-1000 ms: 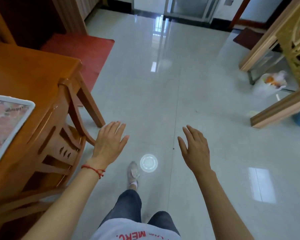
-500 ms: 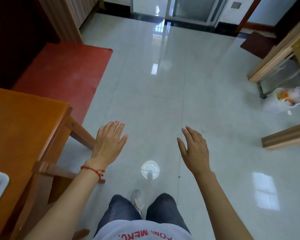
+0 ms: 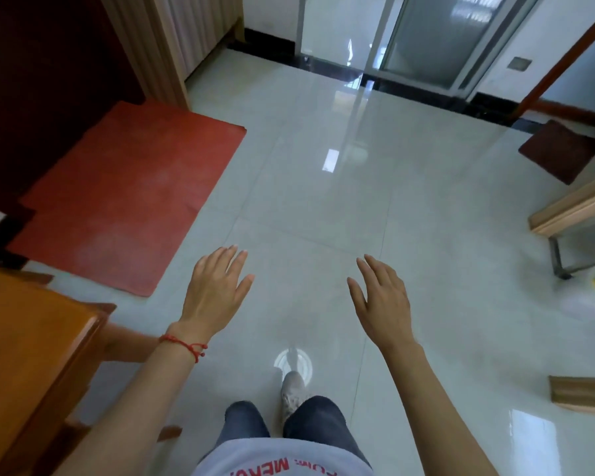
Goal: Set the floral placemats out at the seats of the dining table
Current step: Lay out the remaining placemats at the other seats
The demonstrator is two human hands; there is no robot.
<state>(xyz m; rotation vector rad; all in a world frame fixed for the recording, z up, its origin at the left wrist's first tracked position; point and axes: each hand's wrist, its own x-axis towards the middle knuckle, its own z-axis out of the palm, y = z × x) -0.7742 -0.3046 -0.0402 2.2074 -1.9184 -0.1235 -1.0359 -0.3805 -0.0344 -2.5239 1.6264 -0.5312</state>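
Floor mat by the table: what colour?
Plain red, no pattern. The floor mat shows best in the head view, lying flat left of the left hand.

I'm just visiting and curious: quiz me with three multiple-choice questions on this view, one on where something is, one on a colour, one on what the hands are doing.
1. Where does the wooden table show?
A. lower left
B. upper right
C. centre

2. What colour is the floor mat beyond the table?
A. blue
B. red
C. green

3. What state are the left hand and right hand in?
A. both gripping a placemat
B. one holding a cup
C. both open, holding nothing

Answers:
1. A, its orange-brown corner fills the lower left edge.
2. B, the mat is plainly red against the pale tiles.
3. C, the fingers are spread straight above the floor, with nothing in them.
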